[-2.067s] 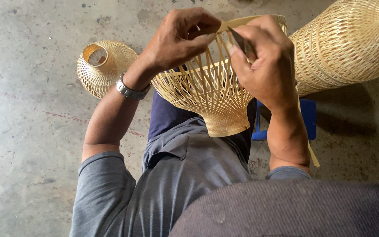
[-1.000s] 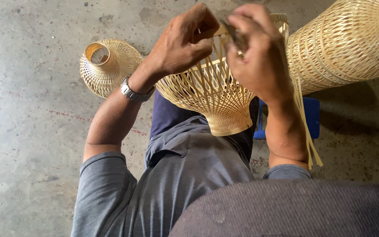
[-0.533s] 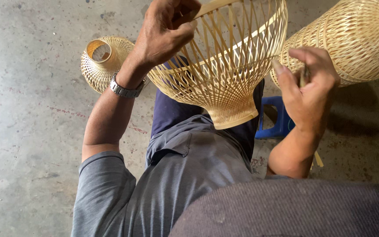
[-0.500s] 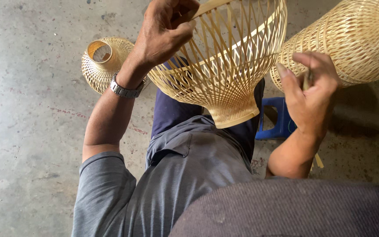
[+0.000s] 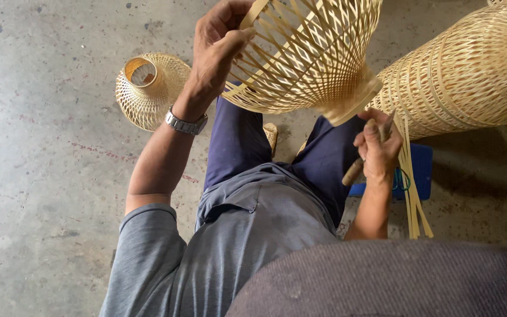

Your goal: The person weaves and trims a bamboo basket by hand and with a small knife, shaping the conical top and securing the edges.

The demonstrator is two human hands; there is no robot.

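Observation:
My left hand (image 5: pixel 218 44) grips the rim of an open-weave bamboo basket (image 5: pixel 312 56) and holds it lifted above my knees, tilted to the right. Its narrow solid neck points down toward my right hand (image 5: pixel 377 147). That hand is closed around a tool with a wooden handle (image 5: pixel 353 171), just under the basket's neck. A bundle of thin bamboo strips (image 5: pixel 411 176) lies beside the right hand.
A small woven bamboo shade (image 5: pixel 148 88) lies on the concrete floor to the left. A large woven bamboo piece (image 5: pixel 470 70) lies at the right. A blue block (image 5: pixel 421 170) sits under the strips. My legs are in dark blue trousers.
Both hands were working at the basket's rim. The right hand came off it and dropped to the right with the tool. The left hand lifted and tilted the basket.

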